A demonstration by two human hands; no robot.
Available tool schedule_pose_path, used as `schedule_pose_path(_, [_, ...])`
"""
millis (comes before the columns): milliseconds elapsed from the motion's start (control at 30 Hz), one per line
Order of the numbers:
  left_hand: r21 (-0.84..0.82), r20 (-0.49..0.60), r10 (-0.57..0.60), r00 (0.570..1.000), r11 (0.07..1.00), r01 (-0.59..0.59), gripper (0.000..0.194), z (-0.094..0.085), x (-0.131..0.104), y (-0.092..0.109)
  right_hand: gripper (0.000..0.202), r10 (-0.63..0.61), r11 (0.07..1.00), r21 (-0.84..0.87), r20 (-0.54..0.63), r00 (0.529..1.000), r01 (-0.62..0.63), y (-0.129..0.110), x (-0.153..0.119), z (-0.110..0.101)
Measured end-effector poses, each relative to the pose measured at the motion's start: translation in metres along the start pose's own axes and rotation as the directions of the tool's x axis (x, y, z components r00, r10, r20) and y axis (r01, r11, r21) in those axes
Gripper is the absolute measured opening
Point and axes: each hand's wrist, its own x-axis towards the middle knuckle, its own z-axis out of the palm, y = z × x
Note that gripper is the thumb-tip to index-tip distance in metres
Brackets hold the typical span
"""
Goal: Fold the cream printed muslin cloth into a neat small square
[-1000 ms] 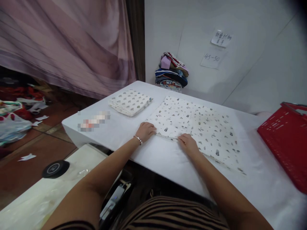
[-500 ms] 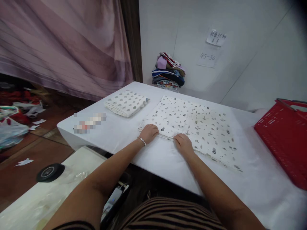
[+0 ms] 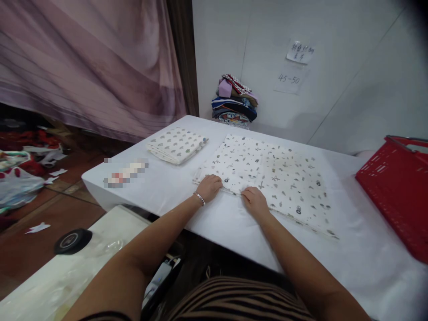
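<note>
A white cloth with small grey prints [image 3: 287, 178] lies flat and folded in layers on the white-covered table [image 3: 167, 191]. At its near edge, toward the left corner, my left hand [image 3: 210, 186] has its fingers closed on the cloth; a bracelet circles that wrist. My right hand [image 3: 254, 198] pinches the same edge a short way to the right. Between the two hands a stretch of the layered edge shows. A second folded cloth with grey heart-like prints [image 3: 177, 145] rests at the table's back left, touched by neither hand.
A red basket [image 3: 394, 191] stands on the right. Stacked folded fabrics [image 3: 234, 100] sit beyond the far edge. A blurred-out item [image 3: 125, 174] lies front left. Below left, a white surface holds a black round object [image 3: 72, 241] and clear plastic.
The view has shifted very slightly. Both hands keep their grip on the cloth's near edge, with hardly any movement.
</note>
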Motion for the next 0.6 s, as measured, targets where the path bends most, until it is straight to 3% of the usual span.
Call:
schedule_pose_path(367, [0.05, 0.096, 0.014, 0.995, 0.999, -0.019, 0.018, -0.0081, 0.0029, 0.0026, 0.021, 0.012, 1.0, -0.02, 0.041, 0.999, -0.011, -0.0064, 0.0005, -0.0048])
schedule_pose_path(600, [0.051, 0.077, 0.012, 0.997, 0.999, -0.016, 0.022, -0.0085, 0.0063, 0.006, 0.022, 0.028, 0.999, -0.032, 0.074, 0.997, -0.025, -0.0065, 0.0013, -0.0066])
